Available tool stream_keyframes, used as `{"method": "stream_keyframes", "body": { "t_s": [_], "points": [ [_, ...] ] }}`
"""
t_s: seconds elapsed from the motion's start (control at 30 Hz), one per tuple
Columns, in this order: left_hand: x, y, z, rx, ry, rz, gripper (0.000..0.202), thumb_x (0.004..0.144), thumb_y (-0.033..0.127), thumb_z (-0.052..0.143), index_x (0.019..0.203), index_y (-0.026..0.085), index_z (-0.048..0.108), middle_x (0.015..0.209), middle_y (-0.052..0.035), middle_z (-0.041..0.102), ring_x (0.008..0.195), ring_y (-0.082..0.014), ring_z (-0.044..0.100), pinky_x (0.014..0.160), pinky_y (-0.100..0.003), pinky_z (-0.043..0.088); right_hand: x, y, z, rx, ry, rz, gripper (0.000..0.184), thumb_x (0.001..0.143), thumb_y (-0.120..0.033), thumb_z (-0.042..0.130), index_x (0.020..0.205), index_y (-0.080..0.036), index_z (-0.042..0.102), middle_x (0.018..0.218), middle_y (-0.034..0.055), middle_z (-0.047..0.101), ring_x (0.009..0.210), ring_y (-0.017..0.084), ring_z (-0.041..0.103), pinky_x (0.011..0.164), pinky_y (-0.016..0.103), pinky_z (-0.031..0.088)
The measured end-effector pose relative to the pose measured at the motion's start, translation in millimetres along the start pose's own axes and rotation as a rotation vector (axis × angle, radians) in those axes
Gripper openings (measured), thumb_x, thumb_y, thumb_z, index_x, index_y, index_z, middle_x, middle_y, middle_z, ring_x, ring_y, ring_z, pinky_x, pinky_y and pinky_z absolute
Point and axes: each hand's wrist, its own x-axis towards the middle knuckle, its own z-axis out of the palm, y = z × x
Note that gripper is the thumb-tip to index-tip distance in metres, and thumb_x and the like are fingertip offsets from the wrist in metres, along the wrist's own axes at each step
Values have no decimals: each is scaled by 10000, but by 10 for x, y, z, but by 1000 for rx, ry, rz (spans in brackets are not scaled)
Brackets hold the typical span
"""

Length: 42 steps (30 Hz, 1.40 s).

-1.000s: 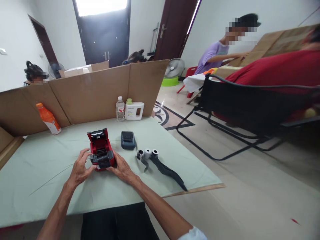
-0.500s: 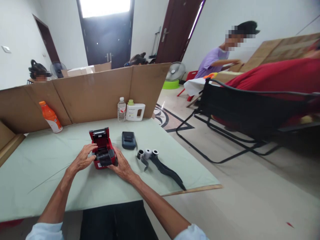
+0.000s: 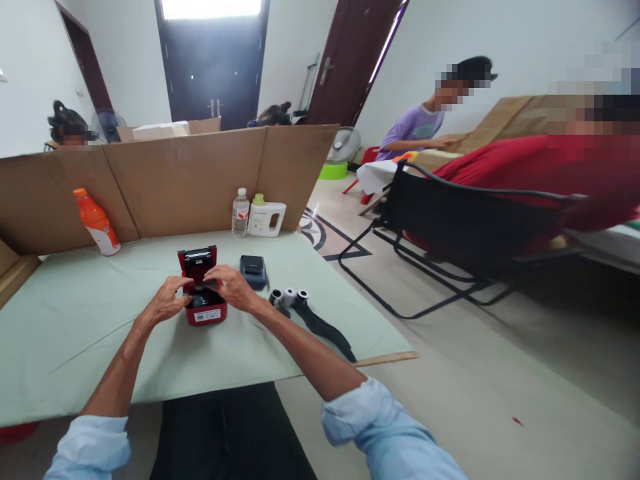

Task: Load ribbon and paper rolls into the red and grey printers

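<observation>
Red device (image 3: 207,316), lid (image 3: 199,257) up: your left hand (image 3: 169,300) at its left side, right hand (image 3: 232,287) above its right; can't tell either grip.

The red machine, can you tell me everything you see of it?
The red machine looks like plastic, with a dark inside. Its lid stands open at the back, showing a silvery roller. A white label is on the front, its print too small to read. It sits upright on the pale green cloth. The left grip is at its left edge; the right grip hangs over its opening, but I can't tell if it touches.
</observation>
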Motion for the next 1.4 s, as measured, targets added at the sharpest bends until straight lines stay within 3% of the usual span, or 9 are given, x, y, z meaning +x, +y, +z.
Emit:
{"method": "stream_keyframes", "body": {
  "t_s": [0.2,0.4,0.53,0.77,0.9,1.0,1.1,1.27,1.4],
  "points": [
    [183,174,-41,-6,-31,-33,380,751,280,667,1100,212,802,1100,-68,781,1061,-290,689,988,-433,545,381,-41,-168,86,-128,86,169,910,-201,653,881,-188,819,800,13,746,742,164,648,712,274,469],
    [278,258,-4,-147,-120,-152,355,755,370,697,1009,144,800,842,-35,782,759,-237,697,710,-315,532,662,-159,-250,157,-131,68,238,877,-321,638,781,-147,769,689,-21,643,677,136,561,644,238,416],
    [284,207,29,-177,-104,-153,333,776,391,689,970,143,799,840,-41,781,758,-232,698,666,-292,509,805,-306,-336,258,-129,71,322,876,-413,629,739,-138,722,647,-29,566,631,119,499,578,228,381],
    [289,350,-51,-377,-51,-48,393,808,376,721,1108,133,800,1002,-85,807,909,-253,730,819,-349,576,939,-604,-499,255,-112,-3,355,924,-427,645,769,-118,727,687,-12,607,655,113,534,599,222,414],
    [220,343,-301,-405,97,-38,346,764,344,773,1043,143,808,935,-68,803,768,-195,707,726,-299,570,932,-857,-478,174,-35,-107,262,970,-332,624,885,-137,776,805,7,698,738,124,613,693,235,464],
    [94,163,-519,-283,243,-81,328,721,330,790,1003,164,807,900,-48,797,708,-173,694,650,-261,547,809,-1054,-330,25,-11,-208,178,989,-226,632,940,-178,796,883,15,725,801,127,641,752,242,462],
    [-94,-111,-642,-123,306,-149,310,715,332,768,975,168,808,921,-64,806,710,-179,706,631,-251,554,570,-1147,-33,-150,-71,-270,156,1011,-200,641,992,-207,796,937,31,721,870,147,653,784,253,451],
    [-441,-569,-612,105,303,-229,332,704,212,612,963,186,818,974,-66,809,776,-188,724,731,-279,601,102,-1019,651,-332,-215,-283,119,1024,-237,660,1044,-226,776,1043,52,723,920,168,644,701,257,420],
    [-664,-824,-534,190,329,-255,405,694,171,530,984,188,811,1038,-69,803,860,-195,739,808,-297,614,-169,-866,1089,-348,-243,-285,104,1003,-220,691,1081,-223,760,1078,60,713,926,171,635,691,263,425]
  ]
}}
